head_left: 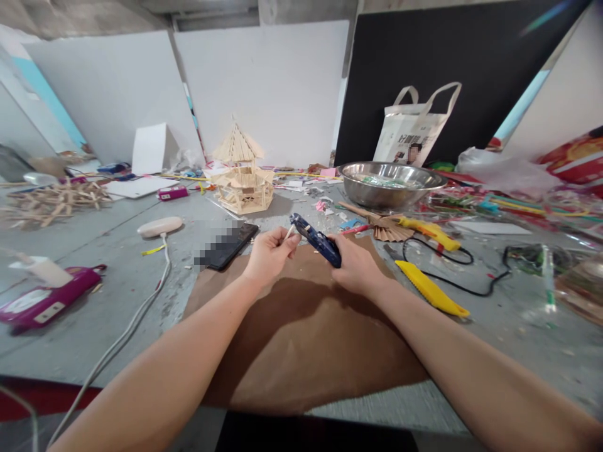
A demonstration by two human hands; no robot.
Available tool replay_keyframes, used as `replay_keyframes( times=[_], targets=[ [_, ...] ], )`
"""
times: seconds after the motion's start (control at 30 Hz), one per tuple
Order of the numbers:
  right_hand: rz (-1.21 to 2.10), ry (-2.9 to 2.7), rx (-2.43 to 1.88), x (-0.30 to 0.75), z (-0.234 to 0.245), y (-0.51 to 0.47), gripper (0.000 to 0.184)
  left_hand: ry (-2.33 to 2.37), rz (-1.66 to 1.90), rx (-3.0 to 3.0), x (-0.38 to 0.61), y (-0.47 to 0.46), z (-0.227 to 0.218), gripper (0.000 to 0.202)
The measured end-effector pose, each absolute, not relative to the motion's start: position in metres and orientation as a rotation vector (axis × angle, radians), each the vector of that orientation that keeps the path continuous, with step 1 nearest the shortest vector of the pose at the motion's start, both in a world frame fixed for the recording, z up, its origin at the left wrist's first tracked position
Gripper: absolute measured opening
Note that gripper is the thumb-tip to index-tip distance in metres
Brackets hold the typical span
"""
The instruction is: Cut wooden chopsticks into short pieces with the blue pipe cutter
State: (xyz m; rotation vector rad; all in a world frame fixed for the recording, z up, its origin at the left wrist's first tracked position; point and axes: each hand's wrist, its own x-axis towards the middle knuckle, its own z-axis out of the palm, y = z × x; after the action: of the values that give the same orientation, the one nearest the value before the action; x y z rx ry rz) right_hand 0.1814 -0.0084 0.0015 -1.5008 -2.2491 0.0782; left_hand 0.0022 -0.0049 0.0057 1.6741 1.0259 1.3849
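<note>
My left hand [269, 256] is closed, pinching a thin, pale stick [290, 232] between thumb and fingertips. In my right hand [357, 263] is a dark blue hand tool [316, 240], pliers-like in shape, its exact kind unclear. Its head points up and left and lies close beside the stick; whether they touch I cannot tell. Both hands are over a brown sheet [311, 351] on the grey table. A black phone [230, 246] lies just left of my left hand. Beyond my hands stands a small pavilion model of wooden sticks [242, 182] with a pointed roof.
To the right lie a yellow-handled saw [431, 289] and a yellow corded tool [431, 233]. A metal basin [391, 185] stands behind them. At left are a purple power strip [56, 298], a white cable [141, 314] and a stick pile [56, 202].
</note>
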Motion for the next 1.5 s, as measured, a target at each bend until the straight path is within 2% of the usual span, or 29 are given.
replay_keyframes(
  times=[0.4,0.77,1.07,1.3,1.5],
  targets=[
    [-0.008,-2.332,-1.46,0.185,0.003,-0.008,0.055,0.865,1.154,1.449,-0.007,-0.001,0.009,0.031],
    [-0.029,-2.355,-1.505,0.183,0.011,-0.012,0.046,0.853,1.086,1.415,-0.01,0.001,0.009,0.029],
    [-0.06,-2.343,-1.583,0.181,0.006,-0.009,0.037,0.867,1.162,1.456,-0.008,0.002,0.009,0.03],
    [-0.035,-2.343,-1.503,0.186,0.002,-0.005,0.052,0.87,1.18,1.486,-0.003,0.0,0.007,0.029],
    [-0.027,-2.36,-1.476,0.188,0.001,-0.005,0.056,0.867,1.11,1.434,-0.005,0.0,0.009,0.03]
  ],
)
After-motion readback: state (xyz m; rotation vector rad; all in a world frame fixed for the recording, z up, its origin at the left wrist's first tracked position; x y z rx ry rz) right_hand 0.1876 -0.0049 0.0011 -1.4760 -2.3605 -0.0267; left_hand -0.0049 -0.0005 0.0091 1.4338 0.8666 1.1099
